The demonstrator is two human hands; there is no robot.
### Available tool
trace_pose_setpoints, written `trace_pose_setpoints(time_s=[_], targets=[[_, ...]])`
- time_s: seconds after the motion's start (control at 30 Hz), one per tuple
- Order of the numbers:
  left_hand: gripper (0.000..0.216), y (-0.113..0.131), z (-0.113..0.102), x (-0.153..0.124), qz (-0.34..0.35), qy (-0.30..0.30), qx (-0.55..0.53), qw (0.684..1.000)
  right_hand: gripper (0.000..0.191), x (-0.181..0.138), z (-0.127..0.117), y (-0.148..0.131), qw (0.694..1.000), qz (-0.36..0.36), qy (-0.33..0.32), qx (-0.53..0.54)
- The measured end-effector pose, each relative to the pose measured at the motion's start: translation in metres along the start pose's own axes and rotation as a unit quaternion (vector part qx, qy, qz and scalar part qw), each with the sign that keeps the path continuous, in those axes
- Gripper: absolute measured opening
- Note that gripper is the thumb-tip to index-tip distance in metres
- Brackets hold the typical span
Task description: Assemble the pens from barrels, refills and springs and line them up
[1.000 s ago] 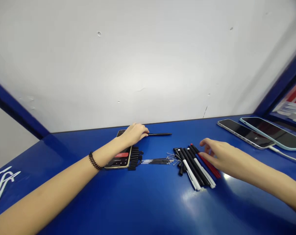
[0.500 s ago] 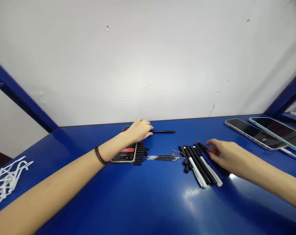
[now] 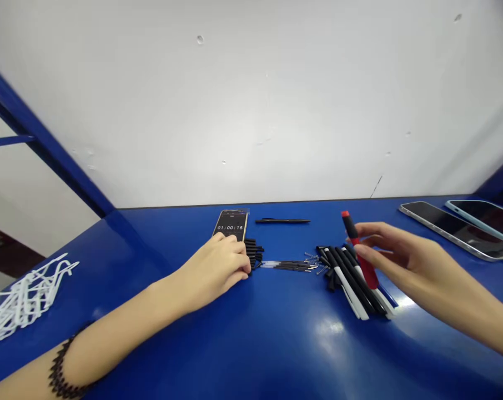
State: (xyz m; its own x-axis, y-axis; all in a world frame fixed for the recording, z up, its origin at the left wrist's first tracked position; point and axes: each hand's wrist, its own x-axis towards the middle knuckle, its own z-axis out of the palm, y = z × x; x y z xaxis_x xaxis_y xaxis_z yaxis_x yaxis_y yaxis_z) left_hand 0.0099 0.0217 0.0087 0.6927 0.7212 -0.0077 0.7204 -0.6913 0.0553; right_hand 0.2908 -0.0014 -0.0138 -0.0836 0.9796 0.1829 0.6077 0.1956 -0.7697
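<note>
My right hand [image 3: 395, 255] pinches a red pen barrel [image 3: 358, 250] and holds it tilted above a row of black and white pen barrels [image 3: 353, 280] on the blue table [image 3: 251, 344]. My left hand [image 3: 218, 266] rests curled on the table over the lower part of a phone [image 3: 231, 225] showing a timer, its fingertips at a stack of small black pen parts [image 3: 253, 253]. Thin refills [image 3: 287, 266] and tiny springs [image 3: 312, 258] lie between the two hands. One assembled black pen [image 3: 282, 221] lies near the wall.
Two more phones [image 3: 447, 228] lie flat at the far right, one with a cable. A heap of white plastic pieces [image 3: 22, 297] sits at the left edge. A white wall closes the back; a blue frame bar runs up on the left.
My left hand left the black pen by the wall and came back toward me onto the phone. My right hand picked the red barrel up out of the row.
</note>
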Motion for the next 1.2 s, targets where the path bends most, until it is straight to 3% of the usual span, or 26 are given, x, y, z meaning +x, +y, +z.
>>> trace_pose_setpoints(time_s=[0.2, 0.33, 0.47, 0.57, 0.7, 0.77, 0.87, 1.2], targets=[[0.013, 0.000, 0.007, 0.006, -0.001, -0.013, 0.017, 1.000, 0.024, -0.014, 0.016, -0.013, 0.991, -0.008, -0.111, 0.070], [0.017, 0.003, 0.006, 0.005, 0.005, -0.034, 0.015, 0.999, 0.018, -0.020, 0.025, -0.017, 0.988, -0.026, -0.139, 0.067], [0.015, 0.016, -0.003, 0.006, -0.015, 0.002, -0.105, 0.994, 0.014, -0.025, 0.032, -0.016, 0.987, -0.049, -0.148, 0.051], [0.011, 0.031, -0.010, 0.011, -0.038, 0.052, -0.267, 0.961, 0.013, -0.028, 0.035, -0.016, 0.983, -0.066, -0.162, 0.046], [0.014, 0.048, -0.007, 0.021, -0.069, 0.134, -0.443, 0.884, 0.013, -0.031, 0.038, -0.015, 0.981, -0.080, -0.169, 0.059], [0.012, 0.051, -0.001, 0.025, -0.087, 0.162, -0.495, 0.849, 0.012, -0.032, 0.038, -0.015, 0.979, -0.080, -0.177, 0.060], [0.010, 0.052, 0.006, 0.027, -0.121, 0.182, -0.522, 0.824, 0.011, -0.032, 0.038, -0.016, 0.977, -0.084, -0.185, 0.063], [0.010, 0.045, 0.009, 0.024, -0.111, 0.208, -0.487, 0.841, 0.015, -0.032, 0.040, -0.016, 0.981, -0.087, -0.160, 0.063]])
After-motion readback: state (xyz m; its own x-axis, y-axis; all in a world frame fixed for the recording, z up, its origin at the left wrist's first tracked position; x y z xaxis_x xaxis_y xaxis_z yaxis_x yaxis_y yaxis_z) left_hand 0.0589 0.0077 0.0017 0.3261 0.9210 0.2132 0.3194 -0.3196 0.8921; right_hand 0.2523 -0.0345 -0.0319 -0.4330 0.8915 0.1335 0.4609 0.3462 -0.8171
